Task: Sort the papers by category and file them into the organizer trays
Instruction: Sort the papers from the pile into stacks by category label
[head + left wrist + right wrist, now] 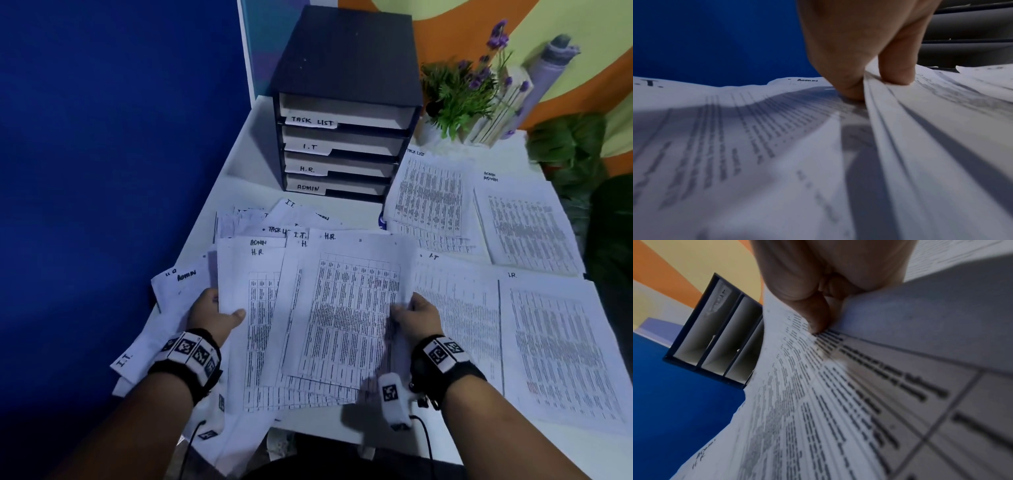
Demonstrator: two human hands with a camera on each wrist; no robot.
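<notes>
A fanned stack of printed sheets (329, 318), hand-marked H.R., I.T. and ADMIN at their tops, is held above the white table (239, 161). My left hand (219, 317) grips its left edge, thumb on top (896, 65). My right hand (411, 313) pinches the right edge of the top H.R. sheet (818, 386) between thumb and fingers. The black organizer (346, 102) stands at the back with four trays labelled TASK LIST, I.T, H.R. and ADMIN; it also shows in the right wrist view as the organizer (719, 337).
Sorted piles lie on the right: a TASK LIST pile (431, 195), an ADMIN pile (527, 226), an I.T pile (455, 308) and another pile (561, 346). Loose sheets (171, 308) spread at the left. A potted plant (462, 96) stands right of the organizer. A blue wall (102, 137) bounds the left.
</notes>
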